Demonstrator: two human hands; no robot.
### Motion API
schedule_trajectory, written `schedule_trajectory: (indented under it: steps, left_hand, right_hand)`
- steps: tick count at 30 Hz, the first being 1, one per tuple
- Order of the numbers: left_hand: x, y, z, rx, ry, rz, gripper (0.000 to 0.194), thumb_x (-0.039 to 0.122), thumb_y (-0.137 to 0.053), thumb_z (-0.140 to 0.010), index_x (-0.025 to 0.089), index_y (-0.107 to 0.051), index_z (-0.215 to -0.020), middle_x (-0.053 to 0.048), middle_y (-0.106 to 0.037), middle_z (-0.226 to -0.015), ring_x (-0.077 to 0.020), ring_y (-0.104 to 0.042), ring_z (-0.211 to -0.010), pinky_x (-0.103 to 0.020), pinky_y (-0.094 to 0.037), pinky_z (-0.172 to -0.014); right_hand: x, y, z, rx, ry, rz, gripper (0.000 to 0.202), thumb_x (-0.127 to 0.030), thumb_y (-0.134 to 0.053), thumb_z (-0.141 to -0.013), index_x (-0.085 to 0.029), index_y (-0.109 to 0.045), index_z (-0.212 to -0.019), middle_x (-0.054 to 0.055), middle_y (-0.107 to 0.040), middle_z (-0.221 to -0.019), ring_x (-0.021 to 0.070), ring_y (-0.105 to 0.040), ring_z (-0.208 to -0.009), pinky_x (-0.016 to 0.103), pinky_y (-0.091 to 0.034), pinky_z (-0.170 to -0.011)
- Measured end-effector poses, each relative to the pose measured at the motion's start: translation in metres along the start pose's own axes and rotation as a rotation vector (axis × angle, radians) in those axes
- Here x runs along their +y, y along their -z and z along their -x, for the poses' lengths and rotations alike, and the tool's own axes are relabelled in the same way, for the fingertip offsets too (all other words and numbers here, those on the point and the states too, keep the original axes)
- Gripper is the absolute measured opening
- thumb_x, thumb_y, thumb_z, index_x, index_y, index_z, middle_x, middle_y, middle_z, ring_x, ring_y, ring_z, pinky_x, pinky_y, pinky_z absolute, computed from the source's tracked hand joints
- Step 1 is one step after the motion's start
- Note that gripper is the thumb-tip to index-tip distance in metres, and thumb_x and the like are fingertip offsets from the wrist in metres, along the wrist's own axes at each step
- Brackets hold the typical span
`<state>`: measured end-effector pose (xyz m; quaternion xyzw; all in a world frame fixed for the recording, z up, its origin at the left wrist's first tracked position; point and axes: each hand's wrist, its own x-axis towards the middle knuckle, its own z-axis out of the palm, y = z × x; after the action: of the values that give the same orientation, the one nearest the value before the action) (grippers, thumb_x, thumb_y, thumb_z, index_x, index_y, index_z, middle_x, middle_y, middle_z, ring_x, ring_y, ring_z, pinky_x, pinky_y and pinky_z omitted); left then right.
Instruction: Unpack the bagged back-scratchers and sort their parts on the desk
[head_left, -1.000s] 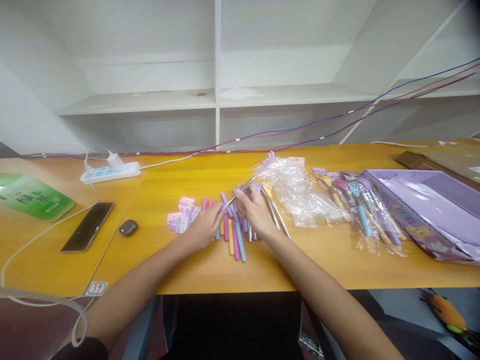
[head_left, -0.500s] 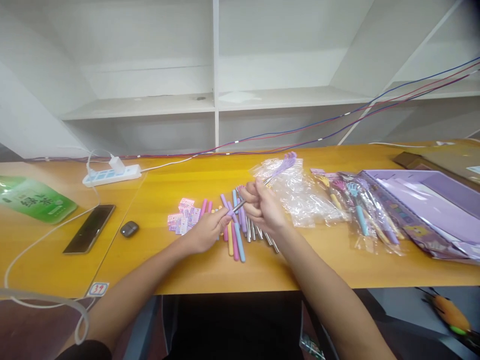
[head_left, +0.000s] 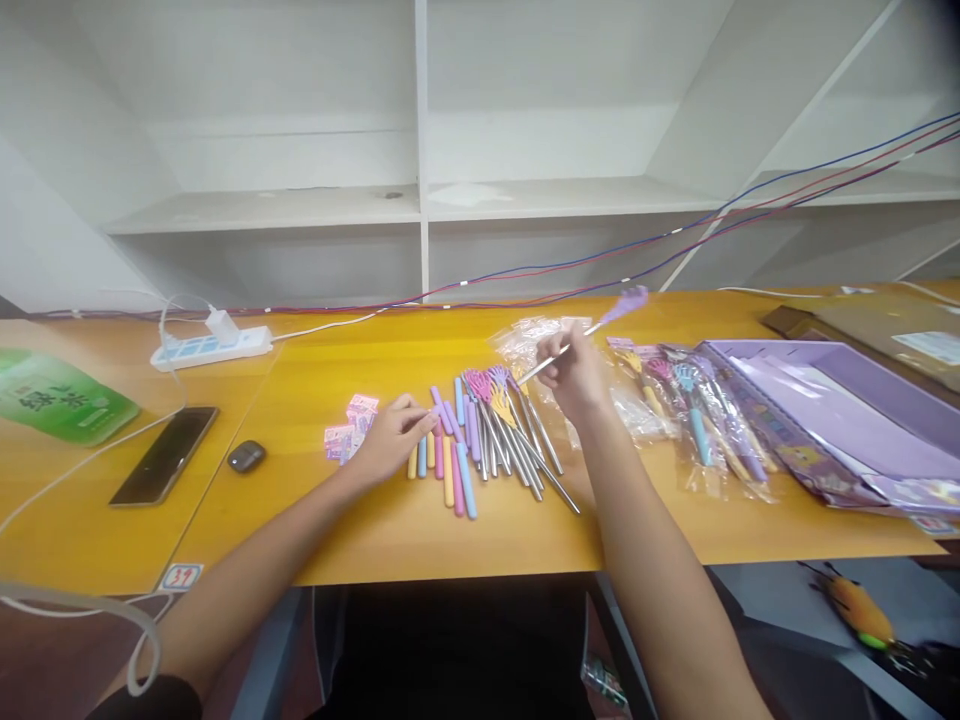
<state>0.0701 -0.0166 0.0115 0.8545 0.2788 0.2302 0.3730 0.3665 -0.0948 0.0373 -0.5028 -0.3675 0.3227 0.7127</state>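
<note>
My right hand (head_left: 576, 375) is closed around the metal rod of a back scratcher, whose purple hand-shaped head (head_left: 628, 303) points up and right. The rod's bare lower end (head_left: 525, 378) slants down towards a pile of metal-rod back scratchers (head_left: 517, 440) with pink, purple and yellow heads. My left hand (head_left: 394, 435) has thumb and finger pinched at the end of a purple handle tube (head_left: 438, 408); the fingers partly hide it. Beside it lie loose pink, yellow and blue handle tubes (head_left: 466, 482). Pink and purple printed cards (head_left: 339, 440) lie left of this hand.
Clear plastic bags (head_left: 525, 340) lie behind my right hand. Bagged back scratchers (head_left: 697, 430) and a purple box (head_left: 795, 375) are on the right. At left are a power strip (head_left: 247, 345), a phone (head_left: 165, 455), a black fob (head_left: 246, 457) and a green bottle (head_left: 64, 400).
My right hand has carried the purple back scratcher up and to the right, away from my left hand. My left hand has shifted slightly left and no longer touches the rod. The view has shifted slightly.
</note>
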Motion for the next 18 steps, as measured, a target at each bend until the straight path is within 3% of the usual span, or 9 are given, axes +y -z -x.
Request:
schedule_trajectory:
  steps: [3,6,8,11,13,18]
  left_hand:
    - [-0.001,0.001,0.001,0.068,0.048,-0.132,0.043,0.047,-0.049,-0.106,0.021,-0.058,-0.073,0.000,-0.053,-0.074,-0.0189,-0.054,-0.075,-0.034,-0.041,-0.074]
    - [-0.007,-0.002,0.001,0.079,0.102,-0.200,0.037,0.042,-0.053,-0.105,0.022,-0.051,-0.074,0.002,-0.055,-0.068,-0.0182,-0.053,-0.067,-0.033,-0.038,-0.068]
    - [-0.012,-0.005,0.002,0.076,0.114,-0.216,0.030,0.040,-0.056,-0.104,0.022,-0.055,-0.080,0.002,-0.059,-0.071,-0.0192,-0.057,-0.069,-0.033,-0.039,-0.069]
    - [-0.017,-0.008,0.002,0.098,0.147,-0.177,0.016,0.038,-0.058,-0.103,0.022,-0.062,-0.106,0.001,-0.067,-0.080,-0.0212,-0.066,-0.078,-0.033,-0.044,-0.073]
    - [-0.018,-0.009,0.003,0.101,0.173,-0.150,0.023,0.037,-0.058,-0.104,0.021,-0.059,-0.121,0.000,-0.069,-0.084,-0.0222,-0.069,-0.083,-0.034,-0.047,-0.077]
    - [-0.015,-0.010,0.007,0.032,0.156,-0.175,0.021,0.028,-0.056,-0.102,0.021,-0.056,-0.122,0.000,-0.070,-0.084,-0.0230,-0.071,-0.083,-0.036,-0.050,-0.078]
  right_hand:
    - [0.011,-0.007,0.007,-0.022,-0.024,0.508,0.052,-0.067,-0.048,-0.104,-0.024,-0.043,-0.074,-0.002,-0.046,-0.063,0.0134,-0.038,-0.054,0.027,-0.029,-0.052]
    - [0.015,-0.009,0.017,-0.121,-0.013,1.056,0.028,-0.044,-0.055,-0.105,-0.022,-0.054,-0.088,0.006,-0.068,-0.083,0.0198,-0.058,-0.075,0.029,-0.037,-0.068]
    - [0.016,-0.013,0.022,-0.241,-0.072,1.262,0.019,-0.039,-0.056,-0.105,-0.021,-0.058,-0.099,0.011,-0.073,-0.097,0.0231,-0.063,-0.085,0.029,-0.038,-0.072]
    - [0.017,-0.019,0.027,-0.327,-0.154,1.358,0.023,-0.041,-0.052,-0.107,-0.019,-0.060,-0.108,0.011,-0.074,-0.097,0.0238,-0.066,-0.085,0.029,-0.038,-0.070]
    - [0.018,-0.020,0.027,-0.328,-0.168,1.356,0.023,-0.039,-0.051,-0.106,-0.019,-0.060,-0.114,0.010,-0.075,-0.095,0.0229,-0.066,-0.083,0.029,-0.038,-0.069]
    - [0.018,-0.015,0.024,-0.280,-0.165,1.408,0.020,-0.033,-0.051,-0.102,-0.017,-0.062,-0.107,0.013,-0.075,-0.098,0.0241,-0.066,-0.087,0.029,-0.039,-0.071]
